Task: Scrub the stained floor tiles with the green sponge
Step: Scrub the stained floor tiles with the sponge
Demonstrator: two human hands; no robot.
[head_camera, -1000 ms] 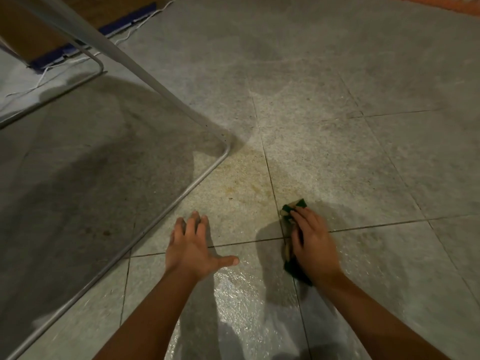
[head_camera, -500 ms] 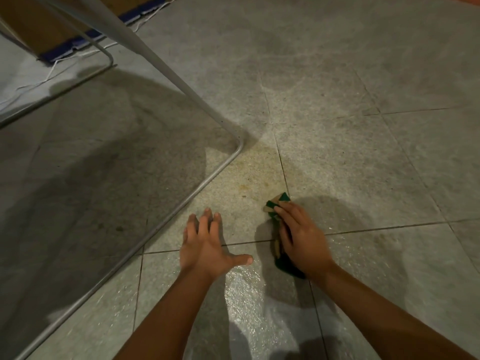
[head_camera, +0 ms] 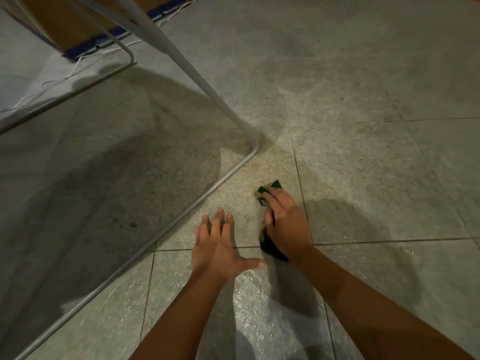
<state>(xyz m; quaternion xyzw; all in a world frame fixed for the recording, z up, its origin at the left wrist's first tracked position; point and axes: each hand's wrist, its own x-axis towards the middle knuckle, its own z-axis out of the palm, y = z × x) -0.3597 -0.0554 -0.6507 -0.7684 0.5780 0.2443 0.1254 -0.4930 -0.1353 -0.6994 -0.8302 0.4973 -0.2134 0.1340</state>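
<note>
- The right hand (head_camera: 288, 224) lies palm-down on the green sponge (head_camera: 274, 185). Its grip is closed on the sponge, with fingers curled over the top and the thumb along the left edge.
- The green sponge sits flat on the floor tiles (head_camera: 363, 178), just left of a grout line. Its far corner protrudes past the fingertips and touches a yellowish stain (head_camera: 259, 165).
- The left hand (head_camera: 218, 250) rests flat on the floor beside the sponge. Its grip is open and holds nothing, with fingers straight and thumb spread toward the sponge.
- A wet, glossy patch (head_camera: 254, 307) lies between the forearms.
- A bent metal tube frame (head_camera: 207, 196) runs along the floor left of both hands.
- A cardboard box (head_camera: 72, 24) and a white cord (head_camera: 78, 66) lie at upper left.
</note>
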